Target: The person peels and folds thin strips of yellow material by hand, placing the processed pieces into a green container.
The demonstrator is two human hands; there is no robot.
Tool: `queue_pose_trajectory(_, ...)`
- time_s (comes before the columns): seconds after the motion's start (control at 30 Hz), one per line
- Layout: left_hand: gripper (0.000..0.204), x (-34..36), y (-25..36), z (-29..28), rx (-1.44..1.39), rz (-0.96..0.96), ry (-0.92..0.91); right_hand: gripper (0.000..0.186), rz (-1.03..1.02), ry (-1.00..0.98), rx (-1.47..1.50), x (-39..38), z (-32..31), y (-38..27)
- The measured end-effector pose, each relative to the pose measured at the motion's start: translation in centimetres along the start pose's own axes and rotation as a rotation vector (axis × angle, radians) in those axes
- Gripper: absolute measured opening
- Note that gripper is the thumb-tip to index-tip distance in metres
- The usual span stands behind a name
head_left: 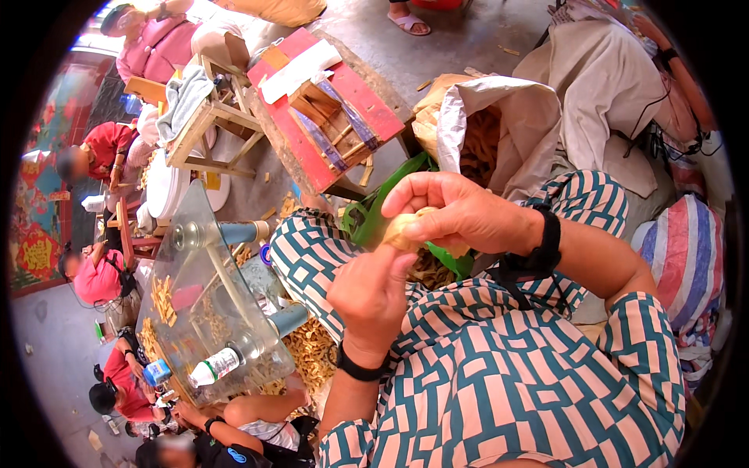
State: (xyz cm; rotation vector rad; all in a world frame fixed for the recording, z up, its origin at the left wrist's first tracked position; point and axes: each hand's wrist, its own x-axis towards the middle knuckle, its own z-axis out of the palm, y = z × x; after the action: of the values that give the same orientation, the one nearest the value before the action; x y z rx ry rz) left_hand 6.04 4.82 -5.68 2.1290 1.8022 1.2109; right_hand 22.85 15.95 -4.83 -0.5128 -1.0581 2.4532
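Above my lap, both hands meet at a small tan, softly folded piece (401,232) whose kind I cannot make out. My right hand (468,214) pinches it between thumb and fingers. Just below and to the left, my left hand (368,295) is closed, its raised index finger pressed against the piece, partly covering it. A green plastic bag (373,212) lies behind and under my hands, with more tan bits inside it. Farther back stands an open white woven sack (499,97) holding brownish pieces.
At left is a glass-topped table (226,312) with tan strips, a white-and-green bottle (214,366) and a blue-lidded jar (157,372). A red-topped bench (312,117) bears a wooden frame. A striped bag (686,261) stands at right. Several people sit along the left.
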Motion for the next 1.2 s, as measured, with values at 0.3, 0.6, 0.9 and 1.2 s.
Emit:
queue_pose_trajectory(0.3, 0.005, 0.0, -0.9, -1.5, -0.939, -0.858, -0.025, 0.031, -0.267, 0.032, -0.934, -0.4, -0.3, 0.1)
queue_pose_trajectory(0.6, 0.018, -1.3, -4.1, -1.1, -0.847, -0.683, -0.066, 0.013, -0.340, -0.047, -1.614, -1.6, -1.8, -0.5)
queue_pose_trajectory(0.9, 0.030, 2.5, -1.3, -1.9, 0.121, 0.186, -0.479, 0.010, -0.636, -0.168, -1.581, -0.5, -0.5, 0.2)
queue_pose_trajectory(1.2, 0.013, 2.3, -3.3, -2.0, 0.055, 0.122, -0.477, 0.007, -0.317, -0.254, -1.604, -1.4, -3.1, -1.1)
